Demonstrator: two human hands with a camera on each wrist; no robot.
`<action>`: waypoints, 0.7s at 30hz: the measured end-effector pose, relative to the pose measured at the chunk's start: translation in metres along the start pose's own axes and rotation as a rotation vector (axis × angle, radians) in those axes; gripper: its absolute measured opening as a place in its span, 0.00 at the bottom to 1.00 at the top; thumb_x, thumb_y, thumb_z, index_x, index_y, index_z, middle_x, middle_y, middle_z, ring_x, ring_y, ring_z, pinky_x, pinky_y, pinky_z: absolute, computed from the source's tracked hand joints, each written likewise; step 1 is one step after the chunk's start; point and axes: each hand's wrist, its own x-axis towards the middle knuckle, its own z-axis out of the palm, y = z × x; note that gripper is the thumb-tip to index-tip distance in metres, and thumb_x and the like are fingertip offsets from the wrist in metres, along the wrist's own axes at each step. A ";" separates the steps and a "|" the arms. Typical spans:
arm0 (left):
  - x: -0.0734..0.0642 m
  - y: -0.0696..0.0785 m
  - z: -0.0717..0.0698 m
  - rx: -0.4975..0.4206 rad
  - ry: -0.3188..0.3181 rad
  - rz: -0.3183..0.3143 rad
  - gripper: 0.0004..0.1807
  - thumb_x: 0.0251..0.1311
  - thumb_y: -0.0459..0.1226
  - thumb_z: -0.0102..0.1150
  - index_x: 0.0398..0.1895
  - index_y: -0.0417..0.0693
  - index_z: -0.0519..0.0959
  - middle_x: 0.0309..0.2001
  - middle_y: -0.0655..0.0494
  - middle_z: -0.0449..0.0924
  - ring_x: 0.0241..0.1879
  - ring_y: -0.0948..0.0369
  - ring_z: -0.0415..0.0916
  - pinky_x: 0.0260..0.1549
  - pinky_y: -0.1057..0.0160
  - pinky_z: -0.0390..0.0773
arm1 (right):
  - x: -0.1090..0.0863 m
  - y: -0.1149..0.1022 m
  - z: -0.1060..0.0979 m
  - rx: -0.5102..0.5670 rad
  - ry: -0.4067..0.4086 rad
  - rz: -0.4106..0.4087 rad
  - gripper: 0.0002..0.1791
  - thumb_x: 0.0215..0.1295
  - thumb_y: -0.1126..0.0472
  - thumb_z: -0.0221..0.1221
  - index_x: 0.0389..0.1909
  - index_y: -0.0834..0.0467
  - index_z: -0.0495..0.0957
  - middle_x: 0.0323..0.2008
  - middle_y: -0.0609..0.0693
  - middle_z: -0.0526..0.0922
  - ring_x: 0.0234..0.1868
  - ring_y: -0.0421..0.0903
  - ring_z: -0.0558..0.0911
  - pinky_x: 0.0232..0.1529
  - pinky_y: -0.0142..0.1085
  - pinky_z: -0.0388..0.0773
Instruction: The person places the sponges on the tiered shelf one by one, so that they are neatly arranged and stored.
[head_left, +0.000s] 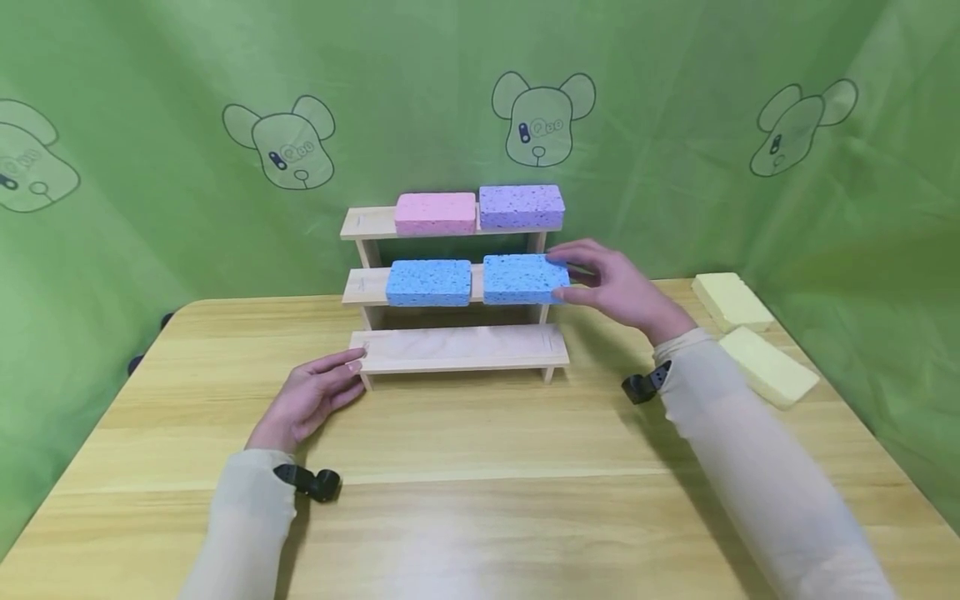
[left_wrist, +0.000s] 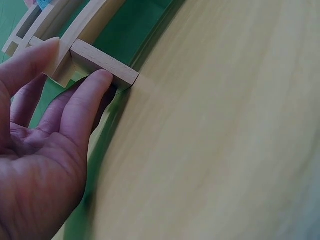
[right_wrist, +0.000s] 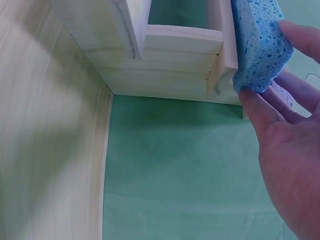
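A three-tier wooden display stand [head_left: 457, 348] stands at the back of the table. On its middle tier, my right hand [head_left: 618, 287] holds the right end of a blue sponge [head_left: 520, 279], thumb at the front and fingers over the top and end. The right wrist view shows that blue sponge [right_wrist: 261, 45] jutting past the tier's edge. Another blue sponge [head_left: 427, 282] lies to its left. The top tier bears a pink sponge [head_left: 435, 213] and a purple sponge [head_left: 521, 207]. My left hand [head_left: 311, 396] grips the bottom tier's left end, seen closely in the left wrist view.
Two pale yellow sponges, a farther one [head_left: 731, 301] and a nearer one [head_left: 768, 367], lie at the table's right side. A green curtain [head_left: 420, 100] with bear-head outlines hangs behind and around the wooden table [head_left: 465, 467].
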 end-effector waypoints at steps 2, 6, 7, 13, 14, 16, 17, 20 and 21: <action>0.000 0.000 0.000 0.001 -0.001 0.000 0.20 0.64 0.29 0.61 0.60 0.37 0.76 0.71 0.38 0.57 0.54 0.55 0.78 0.59 0.57 0.75 | 0.001 0.001 0.002 0.008 0.001 -0.004 0.31 0.63 0.62 0.66 0.66 0.65 0.69 0.64 0.56 0.68 0.65 0.57 0.68 0.69 0.50 0.64; -0.001 -0.001 0.000 0.006 -0.004 0.002 0.21 0.64 0.29 0.61 0.61 0.36 0.75 0.71 0.38 0.57 0.55 0.55 0.77 0.59 0.57 0.75 | 0.003 0.003 0.006 0.020 0.004 -0.019 0.31 0.64 0.62 0.65 0.67 0.64 0.68 0.63 0.55 0.68 0.66 0.56 0.68 0.70 0.49 0.63; -0.001 0.000 -0.001 0.006 -0.004 0.003 0.22 0.64 0.29 0.61 0.61 0.36 0.75 0.71 0.38 0.57 0.55 0.55 0.77 0.59 0.57 0.75 | 0.004 0.004 0.006 0.019 0.004 -0.020 0.31 0.64 0.62 0.65 0.67 0.64 0.68 0.64 0.55 0.68 0.66 0.55 0.67 0.70 0.48 0.63; -0.001 0.000 0.000 -0.002 0.005 0.001 0.20 0.64 0.29 0.61 0.59 0.38 0.77 0.71 0.38 0.58 0.54 0.55 0.78 0.59 0.57 0.75 | 0.007 0.006 0.008 0.018 0.004 -0.007 0.32 0.65 0.64 0.64 0.68 0.64 0.66 0.65 0.57 0.67 0.67 0.57 0.66 0.71 0.49 0.61; -0.001 0.000 0.000 -0.003 0.006 0.002 0.19 0.64 0.29 0.61 0.59 0.38 0.77 0.71 0.38 0.58 0.54 0.55 0.78 0.59 0.57 0.75 | 0.007 0.006 0.008 0.029 0.007 -0.001 0.33 0.64 0.64 0.64 0.69 0.64 0.65 0.65 0.58 0.66 0.68 0.57 0.65 0.71 0.49 0.61; -0.001 0.000 0.000 -0.004 0.008 0.002 0.19 0.65 0.29 0.61 0.59 0.38 0.77 0.71 0.38 0.58 0.53 0.55 0.78 0.59 0.57 0.75 | 0.007 0.007 0.008 0.055 0.009 0.011 0.36 0.64 0.63 0.66 0.70 0.63 0.62 0.68 0.58 0.65 0.69 0.57 0.64 0.72 0.49 0.59; -0.001 0.000 0.000 -0.005 0.008 0.002 0.19 0.65 0.29 0.60 0.58 0.38 0.77 0.71 0.38 0.58 0.53 0.55 0.78 0.59 0.57 0.75 | 0.006 0.007 0.008 0.067 0.013 0.019 0.38 0.63 0.62 0.66 0.72 0.62 0.61 0.69 0.58 0.64 0.69 0.56 0.63 0.72 0.48 0.59; -0.001 0.000 0.000 -0.007 0.004 0.001 0.18 0.65 0.29 0.60 0.58 0.39 0.78 0.71 0.38 0.57 0.53 0.56 0.78 0.59 0.57 0.75 | 0.002 0.008 0.006 0.101 0.033 0.033 0.44 0.62 0.60 0.68 0.75 0.60 0.55 0.72 0.57 0.60 0.71 0.55 0.60 0.73 0.48 0.57; -0.001 0.000 0.000 -0.007 0.004 0.001 0.18 0.65 0.29 0.60 0.58 0.39 0.78 0.71 0.38 0.57 0.53 0.56 0.78 0.59 0.57 0.75 | 0.000 0.008 0.005 0.107 0.043 0.031 0.45 0.62 0.60 0.67 0.75 0.59 0.53 0.72 0.57 0.59 0.71 0.55 0.60 0.73 0.48 0.57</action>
